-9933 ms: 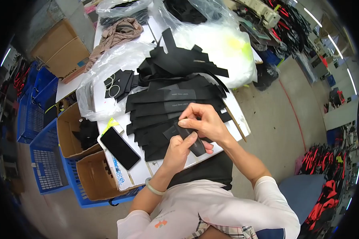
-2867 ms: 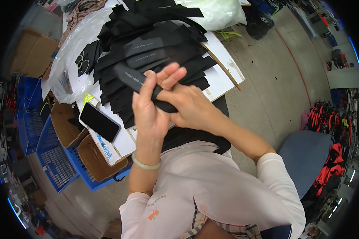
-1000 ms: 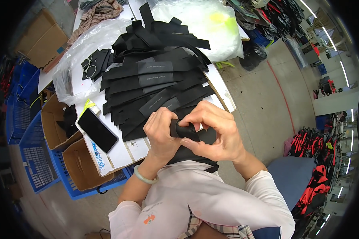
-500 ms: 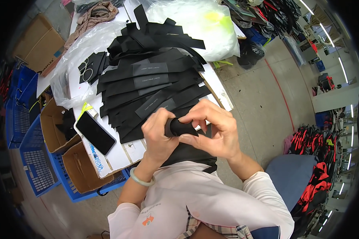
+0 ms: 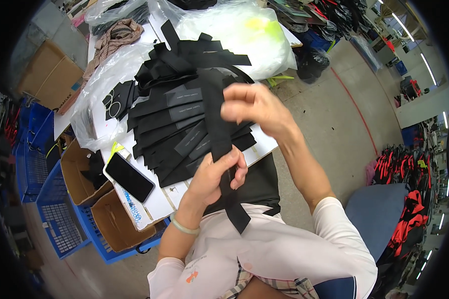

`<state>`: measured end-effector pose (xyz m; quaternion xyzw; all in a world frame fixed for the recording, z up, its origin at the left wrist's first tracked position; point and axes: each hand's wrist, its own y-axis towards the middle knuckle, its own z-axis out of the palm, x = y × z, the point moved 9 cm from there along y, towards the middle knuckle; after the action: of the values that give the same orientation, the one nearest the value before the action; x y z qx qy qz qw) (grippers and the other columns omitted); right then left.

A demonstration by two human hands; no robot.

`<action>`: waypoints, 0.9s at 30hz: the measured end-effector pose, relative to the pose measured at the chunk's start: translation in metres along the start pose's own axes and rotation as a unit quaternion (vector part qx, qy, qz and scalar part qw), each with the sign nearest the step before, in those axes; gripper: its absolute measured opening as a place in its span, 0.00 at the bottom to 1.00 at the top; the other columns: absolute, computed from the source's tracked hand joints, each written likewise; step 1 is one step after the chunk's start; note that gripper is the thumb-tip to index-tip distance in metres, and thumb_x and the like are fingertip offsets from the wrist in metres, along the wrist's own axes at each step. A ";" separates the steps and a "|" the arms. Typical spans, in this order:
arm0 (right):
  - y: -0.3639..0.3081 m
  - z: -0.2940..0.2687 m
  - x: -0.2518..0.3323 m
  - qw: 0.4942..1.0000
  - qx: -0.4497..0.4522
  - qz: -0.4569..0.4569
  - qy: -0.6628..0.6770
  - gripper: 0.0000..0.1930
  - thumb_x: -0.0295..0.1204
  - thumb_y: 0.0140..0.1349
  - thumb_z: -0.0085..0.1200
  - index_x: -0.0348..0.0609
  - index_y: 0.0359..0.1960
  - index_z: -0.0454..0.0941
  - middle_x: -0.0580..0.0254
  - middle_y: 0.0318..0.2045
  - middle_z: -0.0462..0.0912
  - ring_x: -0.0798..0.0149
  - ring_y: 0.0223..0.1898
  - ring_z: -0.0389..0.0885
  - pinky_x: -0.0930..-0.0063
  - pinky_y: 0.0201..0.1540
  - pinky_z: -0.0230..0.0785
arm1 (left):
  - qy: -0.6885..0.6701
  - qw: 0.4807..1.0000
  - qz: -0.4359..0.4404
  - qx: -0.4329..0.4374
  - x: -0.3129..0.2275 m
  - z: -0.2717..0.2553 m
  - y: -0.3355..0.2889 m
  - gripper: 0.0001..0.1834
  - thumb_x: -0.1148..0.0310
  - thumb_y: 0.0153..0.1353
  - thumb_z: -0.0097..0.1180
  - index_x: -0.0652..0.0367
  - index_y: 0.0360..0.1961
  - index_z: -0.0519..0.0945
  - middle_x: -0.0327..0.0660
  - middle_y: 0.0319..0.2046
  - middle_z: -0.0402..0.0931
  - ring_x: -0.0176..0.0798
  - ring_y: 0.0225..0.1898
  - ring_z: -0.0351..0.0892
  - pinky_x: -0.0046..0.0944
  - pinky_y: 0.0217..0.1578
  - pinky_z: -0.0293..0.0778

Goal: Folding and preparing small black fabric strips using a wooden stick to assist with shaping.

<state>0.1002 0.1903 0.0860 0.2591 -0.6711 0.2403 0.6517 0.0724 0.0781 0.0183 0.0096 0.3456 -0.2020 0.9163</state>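
A long black fabric strap [image 5: 218, 132] hangs stretched out in front of me, its lower end reaching down over my white shirt. My left hand [image 5: 218, 174] grips it below the middle, thumb on top. Beside its upper part is my right hand [image 5: 254, 107], fingers curled and slightly blurred; whether they pinch the strap's edge is unclear. Behind lies a fanned pile of black straps [image 5: 154, 119] with grey printed patches, on the white table [image 5: 159, 202]. More black straps [image 5: 184, 57] lie heaped beyond it.
A phone [image 5: 129, 177] lies at the table's left edge, near small black pieces [image 5: 119, 99] with a pale cord. Clear plastic bags [image 5: 234, 30] cover the far side. Cardboard boxes [image 5: 114, 219] and blue crates [image 5: 62, 224] stand left; a grey-blue seat [image 5: 376, 214] is at right.
The strap, bunched into a roll between both hands before, now hangs out long. My right hand has moved up and away from the left, which has shifted slightly down and right.
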 end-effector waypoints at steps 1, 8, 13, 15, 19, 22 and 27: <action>-0.006 0.006 -0.013 0.997 0.054 0.020 -0.049 0.11 0.35 0.49 0.66 0.40 0.23 0.79 0.74 0.18 0.74 0.81 0.23 0.68 0.84 0.25 0.58 | -0.016 1.000 -0.004 -0.017 -0.003 -0.003 0.003 0.15 0.62 0.66 0.48 0.63 0.28 0.72 0.39 0.19 0.71 0.30 0.18 0.68 0.29 0.21 0.65; -0.001 -0.009 -0.037 0.998 -0.025 0.062 0.000 0.08 0.26 0.48 0.66 0.37 0.27 0.80 0.67 0.24 0.81 0.78 0.25 0.76 0.83 0.29 0.68 | 0.033 0.996 0.013 -0.087 -0.002 -0.014 -0.001 0.15 0.67 0.66 0.48 0.73 0.41 0.73 0.55 0.33 0.80 0.45 0.32 0.83 0.38 0.36 0.81; 0.000 -0.003 -0.030 0.996 -0.071 0.034 0.031 0.10 0.29 0.46 0.67 0.35 0.22 0.79 0.67 0.17 0.77 0.78 0.19 0.71 0.83 0.21 0.61 | 0.099 0.983 0.075 -0.138 -0.006 -0.029 -0.002 0.12 0.71 0.63 0.52 0.74 0.39 0.74 0.53 0.28 0.80 0.45 0.27 0.83 0.36 0.30 0.81; -0.004 -0.008 -0.030 0.995 -0.066 0.053 0.048 0.10 0.29 0.46 0.67 0.35 0.22 0.79 0.65 0.18 0.78 0.77 0.18 0.72 0.83 0.20 0.61 | 0.116 0.977 0.095 -0.153 -0.010 -0.030 -0.003 0.11 0.72 0.62 0.52 0.73 0.39 0.74 0.53 0.28 0.80 0.46 0.28 0.83 0.37 0.31 0.81; -0.001 -0.006 -0.026 0.997 -0.007 0.029 0.072 0.08 0.27 0.51 0.64 0.35 0.23 0.80 0.65 0.18 0.78 0.75 0.18 0.72 0.82 0.22 0.64 | 0.064 0.987 0.101 -0.109 -0.006 -0.026 -0.001 0.11 0.72 0.62 0.52 0.72 0.40 0.75 0.54 0.30 0.80 0.47 0.28 0.84 0.38 0.32 0.81; 0.000 -0.007 -0.037 0.996 0.020 0.036 0.074 0.09 0.28 0.53 0.62 0.33 0.30 0.79 0.63 0.23 0.80 0.75 0.23 0.74 0.81 0.27 0.67 | 0.063 0.998 0.013 -0.024 0.004 -0.014 0.002 0.11 0.73 0.61 0.52 0.71 0.42 0.74 0.56 0.34 0.80 0.48 0.33 0.83 0.41 0.38 0.80; -0.033 -0.010 -0.034 0.996 -0.081 0.010 -0.029 0.11 0.30 0.56 0.60 0.35 0.37 0.76 0.63 0.31 0.80 0.76 0.29 0.75 0.81 0.34 0.69 | 0.013 0.959 0.204 -0.194 -0.035 -0.062 -0.001 0.11 0.74 0.61 0.53 0.67 0.45 0.74 0.51 0.37 0.80 0.40 0.41 0.80 0.36 0.45 0.75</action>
<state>0.1300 0.1728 0.0516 0.2053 -0.7094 0.1845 0.6485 0.0091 0.0998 -0.0067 -0.0954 0.3805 0.0607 0.9179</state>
